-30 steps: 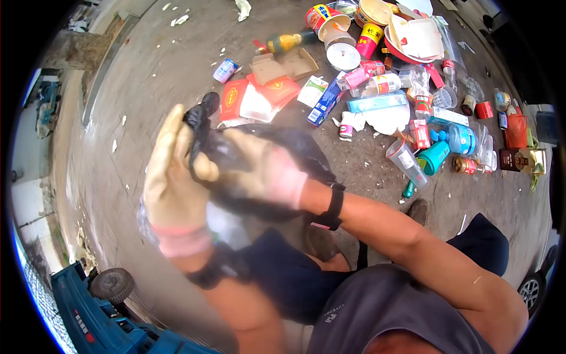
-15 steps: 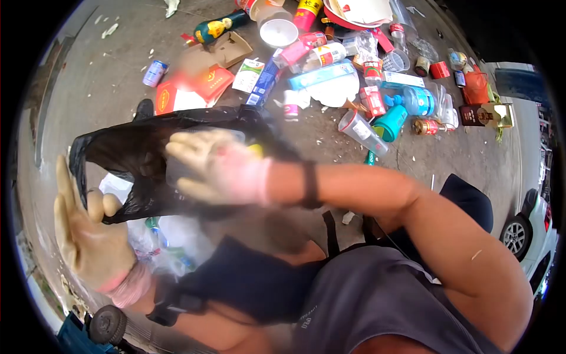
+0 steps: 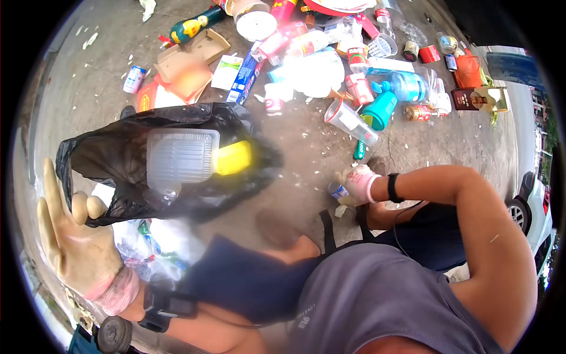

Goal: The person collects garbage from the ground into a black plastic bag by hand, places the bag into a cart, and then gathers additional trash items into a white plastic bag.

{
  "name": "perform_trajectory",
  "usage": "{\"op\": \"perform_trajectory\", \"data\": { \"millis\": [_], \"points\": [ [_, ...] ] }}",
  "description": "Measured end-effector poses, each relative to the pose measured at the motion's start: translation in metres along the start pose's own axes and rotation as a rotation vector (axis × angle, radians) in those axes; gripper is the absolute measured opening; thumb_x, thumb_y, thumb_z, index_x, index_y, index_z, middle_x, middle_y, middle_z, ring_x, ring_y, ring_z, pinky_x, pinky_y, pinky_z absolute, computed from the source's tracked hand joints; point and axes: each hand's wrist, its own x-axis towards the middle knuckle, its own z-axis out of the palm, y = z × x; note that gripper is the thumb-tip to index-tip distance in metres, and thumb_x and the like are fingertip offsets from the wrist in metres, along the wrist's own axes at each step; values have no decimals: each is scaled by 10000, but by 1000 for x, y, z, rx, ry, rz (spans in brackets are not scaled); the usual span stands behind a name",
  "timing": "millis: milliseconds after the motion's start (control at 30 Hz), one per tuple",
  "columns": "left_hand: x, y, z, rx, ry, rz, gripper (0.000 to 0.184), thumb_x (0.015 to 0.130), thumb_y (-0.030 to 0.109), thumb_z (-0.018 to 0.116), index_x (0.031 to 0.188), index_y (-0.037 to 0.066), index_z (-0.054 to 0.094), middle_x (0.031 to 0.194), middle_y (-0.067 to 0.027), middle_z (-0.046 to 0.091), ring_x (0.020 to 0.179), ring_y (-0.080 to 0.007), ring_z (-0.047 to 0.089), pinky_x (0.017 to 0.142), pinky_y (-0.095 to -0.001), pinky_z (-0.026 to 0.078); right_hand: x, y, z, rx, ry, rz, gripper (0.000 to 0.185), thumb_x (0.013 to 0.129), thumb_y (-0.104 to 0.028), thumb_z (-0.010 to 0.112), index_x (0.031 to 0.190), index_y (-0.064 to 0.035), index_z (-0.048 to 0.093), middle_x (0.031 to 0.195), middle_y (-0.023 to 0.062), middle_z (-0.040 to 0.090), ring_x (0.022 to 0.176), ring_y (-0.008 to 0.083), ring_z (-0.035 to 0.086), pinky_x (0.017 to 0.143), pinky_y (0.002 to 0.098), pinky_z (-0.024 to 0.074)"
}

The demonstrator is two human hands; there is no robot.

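Note:
My gloved left hand (image 3: 79, 239) holds the rim of a black plastic bag (image 3: 236, 127), thumb and some fingertips at the edge, other fingers stretched up. The bag lies on its side with its mouth spread. Within it are a clear plastic food container (image 3: 181, 156) and a bright yellow item (image 3: 233, 157) whose kind I cannot make out. Off to the right, my gloved right hand (image 3: 358, 183) is low by the ground, its fingers around a small blue and white can (image 3: 338, 190). The fingertips are partly blurred.
Beyond the bag lie cardboard boxes (image 3: 206, 47), a blue and white can (image 3: 135, 79), a clear plastic cup (image 3: 351, 122), a teal cup (image 3: 380, 110) and a large blue bottle (image 3: 410, 87). Clear bagged plastic (image 3: 156, 245) sits below the black bag. A white car (image 3: 533, 206) stands at right.
My right hand has moved from over the bag's mouth to the right, down to the can. The container and yellow item in the bag are now uncovered. My left hand keeps hold of the rim.

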Motion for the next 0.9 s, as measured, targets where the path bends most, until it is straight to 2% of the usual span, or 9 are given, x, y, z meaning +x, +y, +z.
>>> {"op": "perform_trajectory", "data": {
  "millis": [100,167,300,367,500,567,700,833,900],
  "points": [
    [6,4,-7,-671,-164,-117,825,756,-77,560,1541,162,477,1125,-4,647,822,-58,559,835,-180,457,19,-8,17,42,41,27,693,825,-472,706,1262,52,584,1120,224,708,1024,380,707,898,458,556],
    [5,-7,1,-758,-226,87,677,876,-57,532,1519,144,472,1448,-108,516,790,-68,546,763,-185,475,21,-17,-3,80,12,-1,643,828,-470,701,1210,40,617,1101,223,715,1027,377,710,902,456,556],
    [0,-8,-2,-931,-202,55,495,1022,92,485,1508,184,502,1688,-180,292,686,-84,438,597,-194,422,39,-21,-78,489,349,252,620,818,-524,707,1190,-30,659,1056,211,741,1005,377,724,907,435,567],
    [-3,-2,-7,-1033,-216,-13,470,1038,343,493,1484,216,573,1692,-198,274,641,-97,375,566,-215,343,51,-33,-121,655,819,131,646,822,-536,703,1228,-36,656,1058,213,746,1011,361,733,910,431,568],
    [-8,9,-12,-1073,-226,-59,504,1033,374,510,1510,218,557,1708,-193,231,645,-114,351,586,-248,329,67,-105,-224,969,854,-128,767,865,-537,704,1422,-40,527,1227,241,700,1157,347,693,973,409,543],
    [-8,8,-8,-1096,-240,-38,506,1034,372,509,1513,215,554,1716,-191,206,653,-123,353,603,-260,342,62,-163,-252,1366,655,-651,863,892,-511,701,1516,-1,392,1410,287,581,1321,395,581,1088,418,473],
    [-8,4,-15,-1107,-201,38,537,997,324,566,1516,189,544,1725,-195,164,715,-167,385,622,-289,358,67,-209,-243,991,715,-650,907,917,-450,682,1541,81,293,1604,321,324,1502,422,342,1231,437,303],
    [-4,-28,-44,-1271,-369,67,505,952,262,613,1453,204,593,1740,-106,173,925,-231,528,820,-319,446,69,-134,-182,446,758,-684,826,917,-484,653,1503,36,392,1491,294,489,1312,424,546,1135,470,417],
    [-7,-34,-47,-818,-143,-59,314,892,235,619,1195,244,701,1671,110,355,1247,-122,561,982,-271,410,68,-98,-157,-178,380,-545,784,892,-451,687,1506,-26,451,1319,130,656,1145,287,652,1100,449,391]
  ]
}}
